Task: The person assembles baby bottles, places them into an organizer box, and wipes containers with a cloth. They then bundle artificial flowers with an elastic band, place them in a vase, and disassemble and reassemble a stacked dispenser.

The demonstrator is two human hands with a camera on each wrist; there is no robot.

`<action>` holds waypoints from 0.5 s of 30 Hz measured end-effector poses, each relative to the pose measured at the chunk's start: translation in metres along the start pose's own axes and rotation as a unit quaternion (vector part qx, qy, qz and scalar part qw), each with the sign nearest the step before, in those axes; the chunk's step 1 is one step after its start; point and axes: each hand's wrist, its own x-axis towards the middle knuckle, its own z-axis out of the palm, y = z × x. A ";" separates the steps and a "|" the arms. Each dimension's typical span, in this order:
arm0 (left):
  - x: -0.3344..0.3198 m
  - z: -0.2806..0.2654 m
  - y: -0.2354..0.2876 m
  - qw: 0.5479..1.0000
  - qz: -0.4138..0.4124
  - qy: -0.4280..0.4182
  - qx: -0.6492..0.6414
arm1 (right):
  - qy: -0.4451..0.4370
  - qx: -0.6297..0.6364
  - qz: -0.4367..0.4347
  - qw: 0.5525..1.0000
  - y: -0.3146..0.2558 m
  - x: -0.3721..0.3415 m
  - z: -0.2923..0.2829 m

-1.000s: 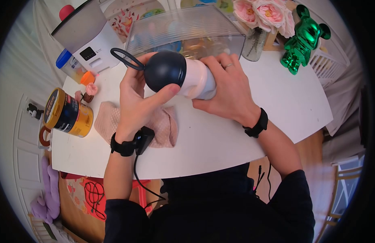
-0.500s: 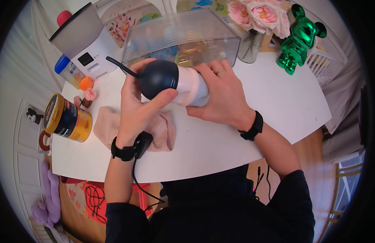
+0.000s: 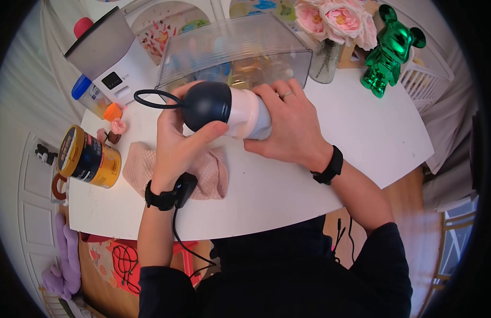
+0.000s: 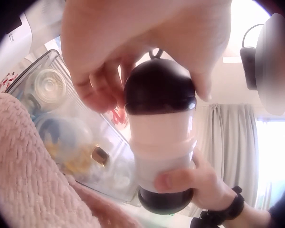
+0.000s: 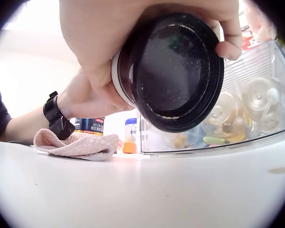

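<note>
A bottle with a pale pink and white body (image 3: 244, 112) is held tilted above the table between both hands. Its domed dark cap (image 3: 206, 106), which has a loop strap, is gripped by the left hand (image 3: 176, 139), thumb across the near side. Around the other end curls the right hand (image 3: 293, 124). In the left wrist view the cap (image 4: 159, 85) sits on the body, and the right thumb presses the lower part. The right wrist view shows the round dark base (image 5: 178, 71) close up. A pink cloth (image 3: 209, 172) lies below the left hand.
Behind the bottle stands a clear lidded box (image 3: 235, 47). To the left are a white machine (image 3: 118, 74), a blue-lidded container (image 3: 89, 94) and a yellow tub (image 3: 91, 159). A flower vase (image 3: 325, 61) and a shiny green bear figure (image 3: 386, 58) stand at the back right.
Both hands and the bottle have shifted a little left and toward the body in the head view. The strap loop has swung lower. Both hands keep their hold.
</note>
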 end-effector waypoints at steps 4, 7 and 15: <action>0.000 -0.005 -0.003 0.999 -0.024 0.005 0.028 | -0.006 -0.005 0.001 1.000 0.002 0.000 0.000; 0.001 -0.003 0.002 1.000 -0.007 -0.026 0.016 | -0.028 -0.001 0.008 1.000 0.003 0.001 -0.003; 0.002 -0.010 0.007 0.996 0.014 -0.083 0.003 | -0.080 0.042 -0.001 0.996 0.006 0.003 -0.003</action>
